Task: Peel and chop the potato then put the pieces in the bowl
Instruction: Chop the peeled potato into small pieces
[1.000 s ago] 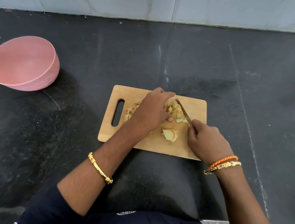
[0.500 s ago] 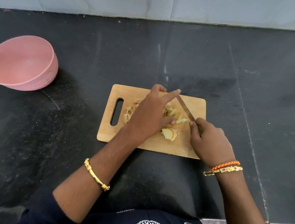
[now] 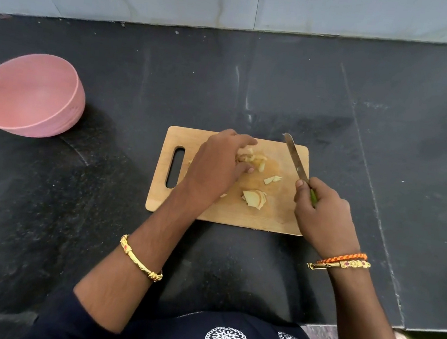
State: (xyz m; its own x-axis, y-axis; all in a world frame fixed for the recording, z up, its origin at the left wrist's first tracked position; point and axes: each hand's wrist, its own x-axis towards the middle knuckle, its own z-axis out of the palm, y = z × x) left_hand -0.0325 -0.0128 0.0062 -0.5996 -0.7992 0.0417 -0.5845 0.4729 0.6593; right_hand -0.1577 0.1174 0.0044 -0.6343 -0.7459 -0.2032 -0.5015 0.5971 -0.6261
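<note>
On cutting board (image 3: 273, 212), left hand (image 3: 216, 168) cupping potato pieces (image 3: 252, 157), right hand (image 3: 321, 209) gripping knife (image 3: 295, 158).

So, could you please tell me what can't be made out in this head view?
- Potato pieces beneath the left hand: the hand covers part of the pile.
- Knife handle: mostly hidden inside the right hand.
- Pink bowl: its nearer inner wall is hidden by its rim.

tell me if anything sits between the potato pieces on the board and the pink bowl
Nothing visible does. The potato pieces lie on the cutting board, and the pink bowl stands apart to its left. Only bare dark counter lies between them. The bowl looks empty.
</note>
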